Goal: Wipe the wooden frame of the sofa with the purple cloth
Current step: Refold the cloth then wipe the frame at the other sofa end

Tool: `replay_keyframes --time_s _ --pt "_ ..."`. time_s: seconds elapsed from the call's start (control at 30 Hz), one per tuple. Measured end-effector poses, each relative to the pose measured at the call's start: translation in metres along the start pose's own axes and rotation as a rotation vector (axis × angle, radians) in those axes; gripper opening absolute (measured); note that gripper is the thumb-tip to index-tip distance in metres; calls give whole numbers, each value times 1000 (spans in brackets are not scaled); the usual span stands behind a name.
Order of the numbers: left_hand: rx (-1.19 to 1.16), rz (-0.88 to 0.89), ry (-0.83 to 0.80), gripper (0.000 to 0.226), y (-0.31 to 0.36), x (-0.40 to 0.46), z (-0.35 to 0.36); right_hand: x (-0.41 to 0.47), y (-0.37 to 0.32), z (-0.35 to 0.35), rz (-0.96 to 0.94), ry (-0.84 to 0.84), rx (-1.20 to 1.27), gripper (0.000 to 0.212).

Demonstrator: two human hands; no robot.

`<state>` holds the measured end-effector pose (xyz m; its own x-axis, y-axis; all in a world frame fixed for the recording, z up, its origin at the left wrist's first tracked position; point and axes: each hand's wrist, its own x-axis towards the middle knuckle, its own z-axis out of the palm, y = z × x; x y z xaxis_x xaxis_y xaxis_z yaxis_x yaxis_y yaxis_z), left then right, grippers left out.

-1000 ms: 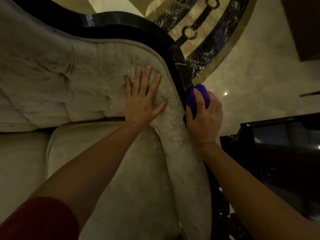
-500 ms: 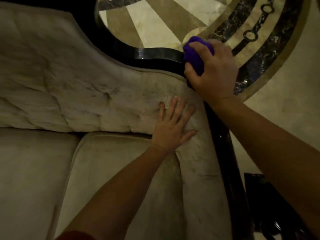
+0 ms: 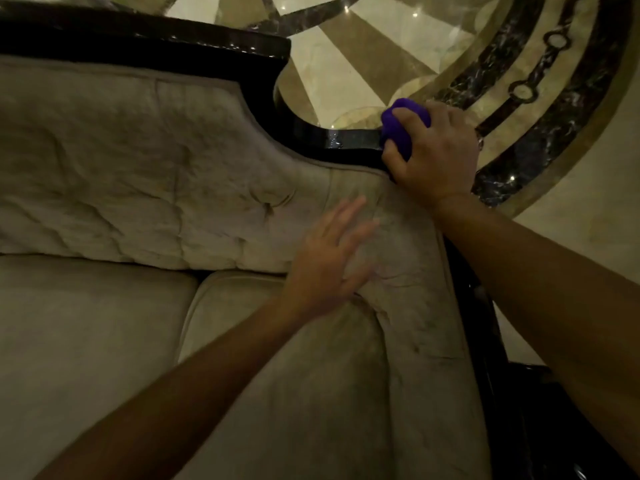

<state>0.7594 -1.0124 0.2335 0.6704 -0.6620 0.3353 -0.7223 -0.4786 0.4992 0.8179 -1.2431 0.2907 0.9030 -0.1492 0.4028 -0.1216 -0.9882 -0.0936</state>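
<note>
while the left hand (image 3: 325, 258) lies flat with fingers spread on the beige tufted backrest (image 3: 138, 174), the right hand (image 3: 433, 150) beyond it clenches the bunched purple cloth (image 3: 403, 128) against the sofa's glossy dark wooden frame (image 3: 349, 142), patterned marble floor (image 3: 381, 57) behind.

Wooden frame (image 3: 353, 140) dark, glossy; sofa upholstery (image 3: 138, 161) matt, velvety perhaps; purple cloth (image 3: 403, 131) soft; floor (image 3: 346, 64) polished marble.

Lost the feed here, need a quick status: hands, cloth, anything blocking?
Right hand gripping purple cloth, pressed on wooden frame. Left hand open, flat on backrest upholstery. Frame ahead unobstructed.
</note>
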Motion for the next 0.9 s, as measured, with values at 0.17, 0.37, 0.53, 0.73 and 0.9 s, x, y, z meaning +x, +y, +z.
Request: replay_keyframes --time_s 0.17,0.37,0.53,0.73,0.9 --pt "286 28 66 57 -29 39 -110 -2 -15 -6 93 -5 -108 47" --pt "574 34 237 53 -79 94 -218 -1 -28 -8 192 -58 -147 45" --pt "663 -106 212 58 -117 106 -229 10 -31 -3 187 -32 -123 47" --pt "743 -72 319 57 -135 109 -215 33 -58 12 86 -29 -88 45" --pt "751 -53 329 60 -135 111 -214 51 -118 22 131 -77 94 40"
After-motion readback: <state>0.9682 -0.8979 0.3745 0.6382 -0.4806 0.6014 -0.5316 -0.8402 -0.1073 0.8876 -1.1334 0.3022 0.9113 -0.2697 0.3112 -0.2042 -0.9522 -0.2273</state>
